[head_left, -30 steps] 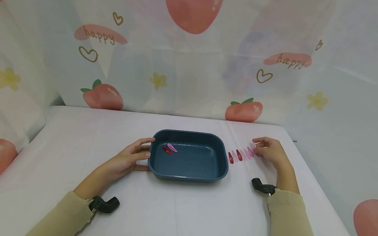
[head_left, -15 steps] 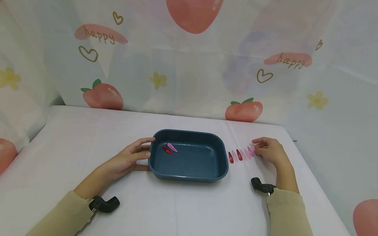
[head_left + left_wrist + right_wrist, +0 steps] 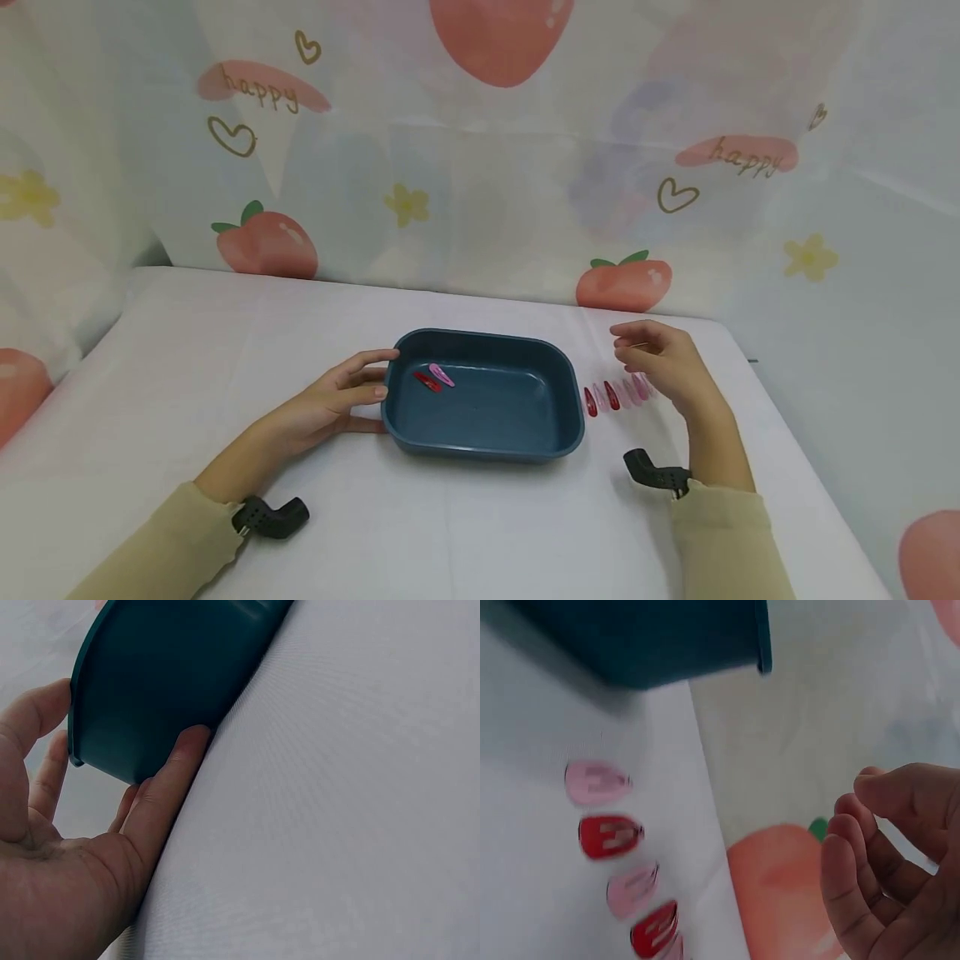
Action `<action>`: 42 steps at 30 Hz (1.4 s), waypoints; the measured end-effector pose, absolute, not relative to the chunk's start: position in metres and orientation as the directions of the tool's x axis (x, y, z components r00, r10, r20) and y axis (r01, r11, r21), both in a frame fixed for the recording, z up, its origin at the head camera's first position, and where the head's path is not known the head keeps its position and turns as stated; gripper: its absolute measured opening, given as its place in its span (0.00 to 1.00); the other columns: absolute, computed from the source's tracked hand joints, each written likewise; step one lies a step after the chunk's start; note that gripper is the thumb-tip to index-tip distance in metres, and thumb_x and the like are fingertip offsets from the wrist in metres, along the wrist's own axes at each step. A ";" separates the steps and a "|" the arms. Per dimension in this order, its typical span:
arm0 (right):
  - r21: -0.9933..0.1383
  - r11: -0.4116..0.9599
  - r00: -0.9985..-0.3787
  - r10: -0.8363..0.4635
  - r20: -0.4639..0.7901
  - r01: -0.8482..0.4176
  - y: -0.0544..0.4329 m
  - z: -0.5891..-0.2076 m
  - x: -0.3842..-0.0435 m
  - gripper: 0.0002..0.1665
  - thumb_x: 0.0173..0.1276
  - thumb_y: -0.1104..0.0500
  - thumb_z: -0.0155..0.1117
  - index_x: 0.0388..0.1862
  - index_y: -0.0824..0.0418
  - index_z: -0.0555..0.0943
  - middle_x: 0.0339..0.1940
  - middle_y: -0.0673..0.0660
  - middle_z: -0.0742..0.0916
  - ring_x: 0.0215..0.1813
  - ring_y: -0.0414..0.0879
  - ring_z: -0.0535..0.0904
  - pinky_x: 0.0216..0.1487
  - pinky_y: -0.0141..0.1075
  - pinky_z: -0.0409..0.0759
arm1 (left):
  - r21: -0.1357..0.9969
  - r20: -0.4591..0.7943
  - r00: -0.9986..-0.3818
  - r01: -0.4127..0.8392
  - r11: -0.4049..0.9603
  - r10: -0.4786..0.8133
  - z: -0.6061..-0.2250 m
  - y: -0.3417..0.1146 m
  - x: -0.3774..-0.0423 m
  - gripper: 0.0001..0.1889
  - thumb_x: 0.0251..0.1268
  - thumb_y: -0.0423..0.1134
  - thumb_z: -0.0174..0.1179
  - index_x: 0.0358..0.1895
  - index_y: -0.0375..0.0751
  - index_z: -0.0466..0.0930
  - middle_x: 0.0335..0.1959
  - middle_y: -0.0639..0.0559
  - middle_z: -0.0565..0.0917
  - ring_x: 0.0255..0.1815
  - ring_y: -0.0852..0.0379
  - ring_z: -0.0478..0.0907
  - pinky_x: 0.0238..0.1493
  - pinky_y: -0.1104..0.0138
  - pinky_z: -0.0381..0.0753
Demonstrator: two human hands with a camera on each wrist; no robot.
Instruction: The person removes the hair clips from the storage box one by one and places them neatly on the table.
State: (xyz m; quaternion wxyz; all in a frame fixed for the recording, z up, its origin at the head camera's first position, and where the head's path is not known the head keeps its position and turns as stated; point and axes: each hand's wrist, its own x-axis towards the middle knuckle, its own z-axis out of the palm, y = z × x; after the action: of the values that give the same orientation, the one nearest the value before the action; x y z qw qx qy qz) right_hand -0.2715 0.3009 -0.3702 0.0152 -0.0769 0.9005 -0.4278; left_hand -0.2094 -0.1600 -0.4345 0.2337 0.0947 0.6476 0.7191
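Observation:
A dark teal plastic basin [image 3: 480, 456] sits on the white table, with one red hair clip [image 3: 427, 382] and one pink hair clip [image 3: 442, 375] lying inside near its left end. My left hand [image 3: 330, 398] touches the basin's left end; the left wrist view shows its spread, fairly straight fingers against the outer wall. To the right, my right hand [image 3: 660, 357] is raised above the far end of a row of red and pink clips [image 3: 612, 395]. Its thumb and forefinger pinch a thin, pale-edged hair clip, mostly hidden by the fingers.
The clip row runs from close by the basin's right wall toward the right table edge. Behind the table [image 3: 300, 333] hangs a printed cloth [image 3: 487, 208] with peaches and flowers. Each sleeve cuff carries a black wrist camera [image 3: 654, 475].
My right hand has lifted off the right end of the clip row and moved slightly left and away, toward the basin. The left hand stays at the basin, and the head view has shifted slightly.

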 end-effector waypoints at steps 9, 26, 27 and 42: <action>-0.835 0.454 -0.922 -0.358 0.150 -0.312 0.236 -0.358 -0.255 0.16 0.72 0.62 0.63 0.57 0.63 0.80 0.51 0.63 0.85 0.46 0.48 0.83 0.46 0.30 0.85 | 0.972 -0.163 -0.863 -0.223 -0.070 0.479 -0.434 -0.156 -0.209 0.32 0.74 0.38 0.58 0.77 0.54 0.58 0.75 0.38 0.59 0.70 0.35 0.65 0.55 0.42 0.81; -0.888 0.316 -0.802 -0.590 0.090 -0.332 0.117 -0.369 -0.250 0.20 0.69 0.66 0.63 0.60 0.62 0.80 0.54 0.64 0.85 0.52 0.50 0.82 0.50 0.40 0.85 | 0.973 -0.153 -0.860 -0.218 -0.081 0.487 -0.431 -0.157 -0.212 0.31 0.75 0.38 0.57 0.77 0.54 0.58 0.75 0.38 0.57 0.71 0.36 0.65 0.56 0.42 0.80; -0.894 0.308 -0.802 -0.590 0.088 -0.325 0.114 -0.369 -0.251 0.21 0.69 0.66 0.63 0.60 0.63 0.80 0.54 0.64 0.85 0.52 0.51 0.82 0.50 0.39 0.85 | 0.972 -0.150 -0.858 -0.220 -0.086 0.491 -0.431 -0.157 -0.213 0.31 0.75 0.38 0.57 0.77 0.54 0.57 0.75 0.38 0.57 0.71 0.36 0.65 0.56 0.42 0.80; -0.818 0.467 -0.807 -0.591 -0.007 -0.335 0.100 -0.393 -0.246 0.27 0.68 0.68 0.62 0.66 0.59 0.75 0.60 0.60 0.84 0.59 0.54 0.81 0.59 0.46 0.82 | 0.970 -0.153 -0.863 -0.224 -0.092 0.481 -0.434 -0.159 -0.210 0.31 0.74 0.38 0.57 0.76 0.54 0.58 0.75 0.37 0.58 0.69 0.37 0.67 0.56 0.41 0.80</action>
State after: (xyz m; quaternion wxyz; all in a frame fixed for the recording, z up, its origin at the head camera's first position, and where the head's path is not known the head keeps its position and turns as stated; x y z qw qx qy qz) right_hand -0.2458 0.0995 -0.3934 0.1464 -0.2743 0.8439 -0.4373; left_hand -0.2096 -0.1594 -0.4341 0.2406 0.1022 0.6292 0.7320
